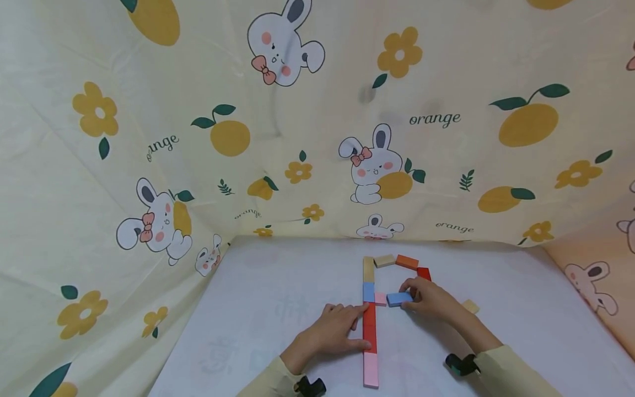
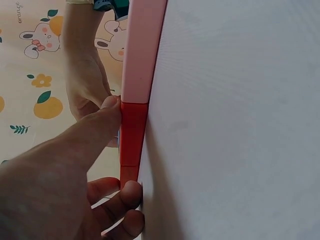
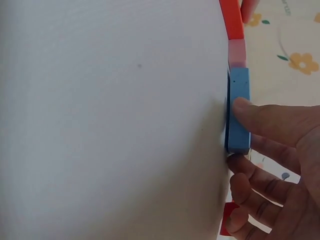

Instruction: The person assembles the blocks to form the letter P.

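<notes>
Between its thumb and fingers, my right hand (image 1: 431, 300) pinches a blue block (image 1: 396, 299); in the right wrist view the thumb lies on the long face of this block (image 3: 239, 82). A small pink block (image 1: 380, 299) is just left of it, against a vertical row. My left hand (image 1: 327, 333) reaches that row from the left, index finger and thumb fairly straight, touching the red blocks (image 1: 369, 325). The left wrist view shows the thumb tip at the red piece near its seam with a long pink block (image 2: 142, 50). A blue piece (image 1: 369, 292) sits above the red ones.
A tan block (image 1: 368, 269) tops the row. From there another tan block (image 1: 384, 261), an orange block (image 1: 407, 262) and a red block (image 1: 424, 272) curve rightward. One tan block (image 1: 471, 306) lies beyond the right wrist. A patterned cloth (image 1: 307, 110) hangs behind the white table (image 1: 278, 270).
</notes>
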